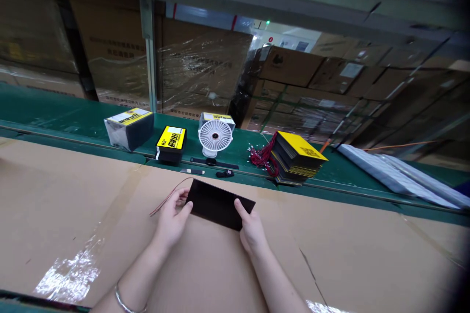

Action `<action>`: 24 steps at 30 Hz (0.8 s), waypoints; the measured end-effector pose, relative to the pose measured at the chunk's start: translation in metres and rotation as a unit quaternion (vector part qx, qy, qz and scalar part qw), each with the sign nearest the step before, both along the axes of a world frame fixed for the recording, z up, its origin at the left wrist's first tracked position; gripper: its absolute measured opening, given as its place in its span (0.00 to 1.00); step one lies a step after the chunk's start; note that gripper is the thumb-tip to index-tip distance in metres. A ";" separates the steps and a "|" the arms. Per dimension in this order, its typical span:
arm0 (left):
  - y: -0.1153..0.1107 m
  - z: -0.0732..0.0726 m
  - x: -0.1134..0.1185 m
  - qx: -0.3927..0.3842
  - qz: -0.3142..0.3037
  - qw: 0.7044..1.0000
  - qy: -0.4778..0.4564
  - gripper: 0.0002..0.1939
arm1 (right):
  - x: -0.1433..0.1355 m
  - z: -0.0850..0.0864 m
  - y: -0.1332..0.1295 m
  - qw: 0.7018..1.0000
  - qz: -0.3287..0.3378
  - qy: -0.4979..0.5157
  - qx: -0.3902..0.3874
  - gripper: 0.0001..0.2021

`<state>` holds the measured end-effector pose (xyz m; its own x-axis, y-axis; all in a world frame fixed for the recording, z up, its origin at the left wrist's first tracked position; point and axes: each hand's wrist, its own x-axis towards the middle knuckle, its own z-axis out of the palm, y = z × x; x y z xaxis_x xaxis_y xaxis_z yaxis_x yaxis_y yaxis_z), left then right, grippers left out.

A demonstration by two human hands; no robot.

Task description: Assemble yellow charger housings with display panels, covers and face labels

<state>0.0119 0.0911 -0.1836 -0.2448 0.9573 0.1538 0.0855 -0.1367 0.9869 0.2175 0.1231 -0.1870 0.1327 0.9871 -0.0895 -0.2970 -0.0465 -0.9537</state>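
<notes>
A flat black rectangular panel (216, 204) is held between my two hands above the cardboard-covered table (110, 225). My left hand (174, 215) grips its left end, thumb on the face. My right hand (250, 222) grips the right end, thumb on top and fingers behind. A thin red and dark wire (165, 202) trails from the panel's upper left, past my left hand. Beyond the panel, on the green surface, a stack of yellow and black panels (299, 156) has a bundle of red wires (262, 156) at its left side.
A white fan (215, 137) stands at the middle back, with a watch (211, 161) and a small black item (224, 173) before it. Yellow-topped stacks (128, 129) (171, 144) sit left. Wrapped strips (396, 173) lie right. Large cartons (205, 68) stand behind a metal post (151, 58).
</notes>
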 end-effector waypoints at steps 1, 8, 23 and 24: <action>0.000 0.000 0.000 0.001 -0.005 1.000 0.001 0.17 | 0.002 -0.001 0.001 1.000 0.000 0.013 -0.004 0.26; -0.005 0.001 0.005 0.010 -0.048 0.998 0.024 0.20 | 0.011 -0.010 0.009 0.994 -0.010 0.107 -0.033 0.27; -0.012 -0.004 0.015 -0.006 -0.136 0.986 0.095 0.21 | 0.018 0.003 0.014 0.946 -0.016 0.318 -0.051 0.20; -0.013 -0.006 0.017 -0.013 -0.148 0.984 0.103 0.21 | 0.020 0.005 0.015 0.940 -0.019 0.336 -0.052 0.19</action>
<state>0.0292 0.0780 -0.1896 0.0785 0.9864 0.1446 0.2444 -0.1597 0.9564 0.2372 0.1382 -0.1822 0.0468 0.9639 -0.2623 -0.8347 -0.1065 -0.5403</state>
